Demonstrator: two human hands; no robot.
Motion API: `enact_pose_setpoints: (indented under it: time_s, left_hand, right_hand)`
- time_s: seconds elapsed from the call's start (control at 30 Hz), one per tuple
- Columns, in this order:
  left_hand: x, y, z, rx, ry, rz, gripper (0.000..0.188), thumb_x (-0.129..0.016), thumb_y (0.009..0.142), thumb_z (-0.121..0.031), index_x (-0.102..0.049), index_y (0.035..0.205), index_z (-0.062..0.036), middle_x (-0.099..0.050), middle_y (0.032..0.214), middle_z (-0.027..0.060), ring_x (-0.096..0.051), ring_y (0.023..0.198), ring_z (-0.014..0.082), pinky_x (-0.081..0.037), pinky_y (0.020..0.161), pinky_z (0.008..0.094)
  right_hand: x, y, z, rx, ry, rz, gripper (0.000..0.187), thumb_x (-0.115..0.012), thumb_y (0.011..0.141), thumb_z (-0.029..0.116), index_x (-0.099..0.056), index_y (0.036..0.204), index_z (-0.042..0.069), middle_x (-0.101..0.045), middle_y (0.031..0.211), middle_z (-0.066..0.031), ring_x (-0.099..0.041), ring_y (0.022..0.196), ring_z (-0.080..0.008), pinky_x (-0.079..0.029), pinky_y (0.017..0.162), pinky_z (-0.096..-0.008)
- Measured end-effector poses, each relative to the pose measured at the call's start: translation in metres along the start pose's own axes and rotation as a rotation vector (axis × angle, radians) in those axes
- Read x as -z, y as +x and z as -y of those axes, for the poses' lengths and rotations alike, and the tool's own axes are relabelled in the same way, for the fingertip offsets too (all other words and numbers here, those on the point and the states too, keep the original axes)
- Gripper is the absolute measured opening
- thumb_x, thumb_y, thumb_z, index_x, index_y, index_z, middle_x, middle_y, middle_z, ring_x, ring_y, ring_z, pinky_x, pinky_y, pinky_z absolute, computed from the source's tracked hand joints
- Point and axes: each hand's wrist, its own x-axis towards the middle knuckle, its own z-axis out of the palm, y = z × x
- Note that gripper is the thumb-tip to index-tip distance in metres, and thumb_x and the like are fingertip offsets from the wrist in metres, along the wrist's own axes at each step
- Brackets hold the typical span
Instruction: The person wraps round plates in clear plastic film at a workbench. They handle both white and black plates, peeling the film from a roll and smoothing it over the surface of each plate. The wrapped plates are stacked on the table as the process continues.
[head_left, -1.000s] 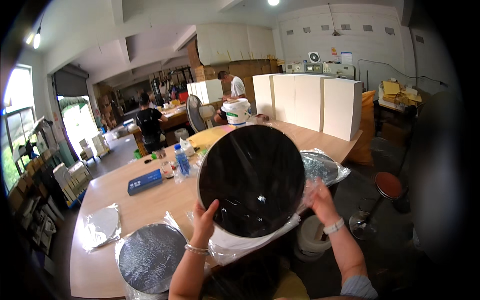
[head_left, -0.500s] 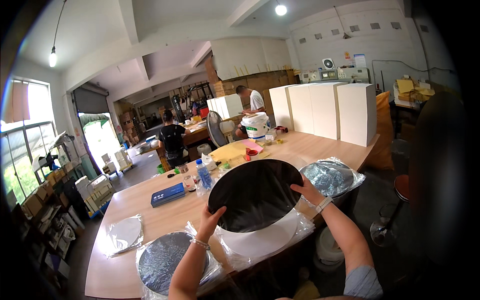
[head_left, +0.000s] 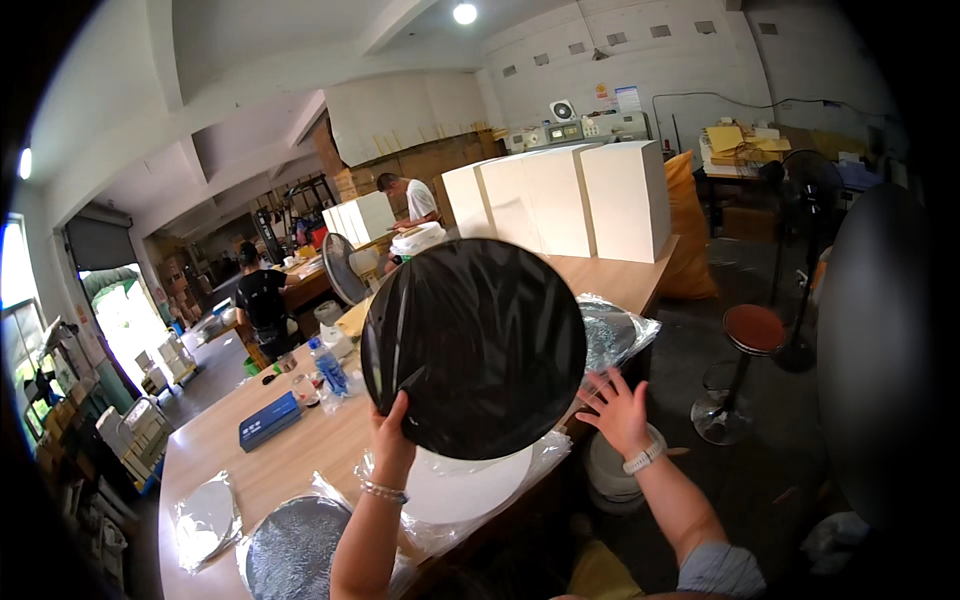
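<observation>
A round black disc [head_left: 475,350] with a glossy, film-like surface stands raised before me, its broad face toward me. My left hand [head_left: 393,430] grips its lower left edge, thumb on the near face. Off the disc's lower right edge, my right hand [head_left: 622,415] is open with fingers spread, holding nothing. Below the disc lies a white round sheet [head_left: 470,485] on clear plastic wrap. A silvery patterned disc [head_left: 295,550] in plastic lies to its left, and a similar wrapped disc [head_left: 605,335] lies to the right, partly hidden.
On the wooden table [head_left: 210,440] are a blue box [head_left: 270,421], a water bottle [head_left: 327,366] and a small wrapped white disc [head_left: 207,520]. Tall white blocks [head_left: 625,200] stand at the far right. A stool [head_left: 752,330] and a bucket [head_left: 612,470] are beside the table. Two people work beyond.
My right hand has let go of the disc and opened beside it. The disc has been raised and tipped more upright in my left hand. The view has turned right.
</observation>
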Motion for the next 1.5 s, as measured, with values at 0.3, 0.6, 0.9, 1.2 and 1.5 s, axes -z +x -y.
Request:
enact_pose_setpoints:
  time_s: [0.3,0.6,0.9,1.2,1.5]
  left_hand:
    - [-0.090,0.041,0.115,0.174,-0.120,-0.003,0.029,-0.061,0.087,-0.004,-0.051,0.114,-0.0078,-0.062,0.105,0.0054,-0.063,0.092,0.0187,-0.054,0.079,0.0330]
    - [-0.066,0.104,0.134,0.425,0.673,0.051,0.081,-0.061,0.087,-0.038,-0.014,0.143,-0.0021,-0.044,0.134,0.0170,-0.050,0.116,0.0234,-0.044,0.090,0.0392]
    - [0.020,-0.061,-0.015,0.612,1.066,0.458,0.048,-0.058,0.091,-0.014,-0.038,0.132,0.0017,-0.055,0.124,0.0134,-0.059,0.105,0.0194,-0.049,0.087,0.0295]
    - [-0.005,-0.198,-0.056,0.175,1.477,0.497,0.031,-0.061,0.086,-0.011,-0.056,0.115,0.0000,-0.062,0.106,0.0171,-0.062,0.094,0.0322,-0.052,0.078,0.0349]
    - [0.036,-0.172,0.038,-0.064,2.018,0.188,0.019,-0.063,0.081,-0.019,-0.061,0.090,-0.0023,-0.058,0.095,0.0140,-0.055,0.087,0.0320,-0.046,0.079,0.0400]
  right_hand:
    - [-0.014,-0.007,0.030,0.014,-0.377,-0.120,0.040,-0.053,0.093,0.024,-0.038,0.128,0.011,-0.059,0.106,-0.0087,-0.065,0.088,-0.0227,-0.055,0.070,-0.0320]
    - [0.091,0.134,0.035,-0.116,-0.492,-0.392,0.024,-0.055,0.088,0.008,-0.039,0.105,0.001,-0.057,0.088,-0.0133,-0.066,0.066,-0.0257,-0.056,0.054,-0.0334]
    - [0.126,0.143,0.028,-0.306,-0.585,-0.420,0.019,-0.054,0.088,0.009,-0.050,0.101,-0.005,-0.065,0.084,-0.0186,-0.068,0.069,-0.0300,-0.055,0.048,-0.0303]
    - [0.041,0.062,0.021,-0.234,-1.223,0.052,0.022,-0.058,0.088,0.018,-0.066,0.082,-0.002,-0.067,0.070,-0.0128,-0.064,0.057,-0.0152,-0.051,0.053,-0.0306]
    - [-0.007,0.031,-0.068,0.017,-1.568,0.579,0.012,-0.061,0.079,0.014,-0.061,0.086,0.004,-0.063,0.086,-0.0123,-0.059,0.087,-0.0308,-0.046,0.081,-0.0409]
